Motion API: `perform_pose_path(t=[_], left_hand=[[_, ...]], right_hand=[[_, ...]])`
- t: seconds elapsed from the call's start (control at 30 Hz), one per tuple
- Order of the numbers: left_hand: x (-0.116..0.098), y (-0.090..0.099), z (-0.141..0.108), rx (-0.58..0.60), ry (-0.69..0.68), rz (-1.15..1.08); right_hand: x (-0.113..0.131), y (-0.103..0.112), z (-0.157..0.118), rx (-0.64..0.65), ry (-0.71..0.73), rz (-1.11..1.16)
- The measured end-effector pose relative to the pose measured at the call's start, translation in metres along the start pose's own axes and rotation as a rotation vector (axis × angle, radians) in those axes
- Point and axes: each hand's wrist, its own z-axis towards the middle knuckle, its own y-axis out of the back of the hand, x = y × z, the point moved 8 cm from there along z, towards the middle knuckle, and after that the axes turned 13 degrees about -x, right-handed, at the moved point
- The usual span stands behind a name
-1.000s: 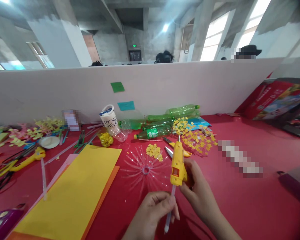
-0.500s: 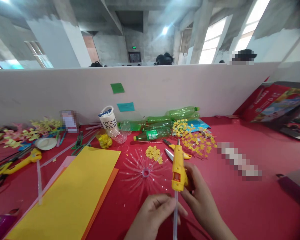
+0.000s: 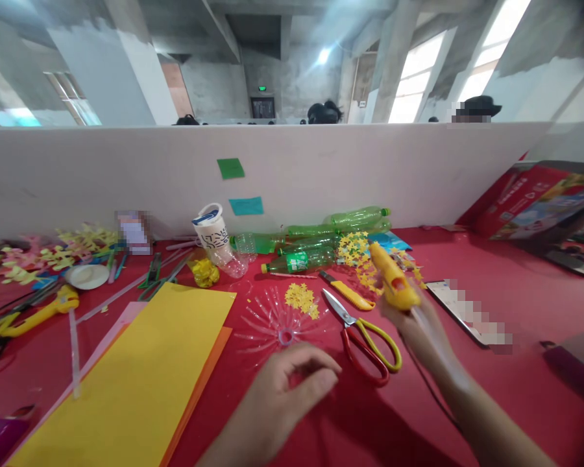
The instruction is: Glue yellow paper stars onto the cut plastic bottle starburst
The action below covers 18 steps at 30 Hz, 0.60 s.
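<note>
Holds a blurred yellow plastic glue gun (image 3: 393, 279) in the right hand (image 3: 414, 329) above the red worktop (image 3: 477, 415), fingers wrapped around it and partly hidden; blocks some yellow stars (image 3: 361, 245) beyond. Trails a translucent glue stick (image 3: 431, 336) over the wrist. Curls the left hand (image 3: 277, 395) loosely near splayed clear plastic strips (image 3: 285, 336); cannot tell if thumb and forefinger touch. Shows metal scissors with red and yellow handles (image 3: 341, 307) between both hands.

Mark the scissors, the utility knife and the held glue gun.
scissors (image 3: 352, 321): head view, near the pivot
utility knife (image 3: 353, 295): head view, yellow handle
glue gun (image 3: 392, 277): head view, yellow body
</note>
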Motion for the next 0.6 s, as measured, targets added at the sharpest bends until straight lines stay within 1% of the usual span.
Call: perform_pose_path(t=[0.03, 0.1, 0.13, 0.17, 0.2, 0.23, 0.27, 0.3, 0.33, 0.4, 0.43, 0.5, 0.57, 0.6], left_hand=[[-0.005, 0.015, 0.003, -0.033, -0.021, 0.035], [-0.014, 0.046, 0.012, -0.1, -0.044, 0.081], [-0.018, 0.062, 0.019, -0.129, -0.055, 0.089], [-0.022, 0.079, 0.028, -0.184, -0.071, 0.081], [-0.025, 0.095, 0.039, -0.223, -0.09, 0.077], [-0.025, 0.108, 0.052, -0.251, -0.105, 0.076], [-0.023, 0.119, 0.066, -0.269, -0.108, 0.08], [-0.017, 0.126, 0.082, -0.258, -0.095, 0.097], [-0.008, 0.13, 0.096, -0.232, -0.064, 0.12], [0.017, 0.127, 0.121, -0.14, 0.035, 0.139], [0.029, 0.123, 0.129, -0.103, 0.072, 0.14], [0.053, 0.111, 0.134, -0.016, 0.163, 0.128], [0.07, 0.098, 0.127, 0.047, 0.239, 0.113], [0.075, 0.093, 0.122, 0.063, 0.26, 0.106]], right_hand=[[0.005, 0.006, 0.018, -0.016, 0.06, -0.056], [0.022, 0.003, 0.042, 0.086, 0.246, -0.048], [0.027, 0.003, 0.049, 0.09, 0.305, -0.018], [0.026, 0.002, 0.052, 0.093, 0.295, 0.014], [0.018, -0.002, 0.053, 0.083, 0.208, 0.06], [0.005, -0.006, 0.051, 0.061, 0.073, 0.12], [-0.01, -0.016, 0.044, 0.071, -0.086, 0.193], [-0.023, -0.025, 0.034, 0.064, -0.222, 0.308], [-0.031, -0.035, 0.024, 0.079, -0.264, 0.345], [-0.042, -0.054, 0.006, 0.119, -0.324, 0.395], [-0.046, -0.061, -0.001, 0.144, -0.345, 0.405], [-0.053, -0.069, -0.009, 0.178, -0.388, 0.423], [-0.06, -0.07, -0.011, 0.186, -0.42, 0.433], [-0.063, -0.069, -0.011, 0.184, -0.436, 0.434]])
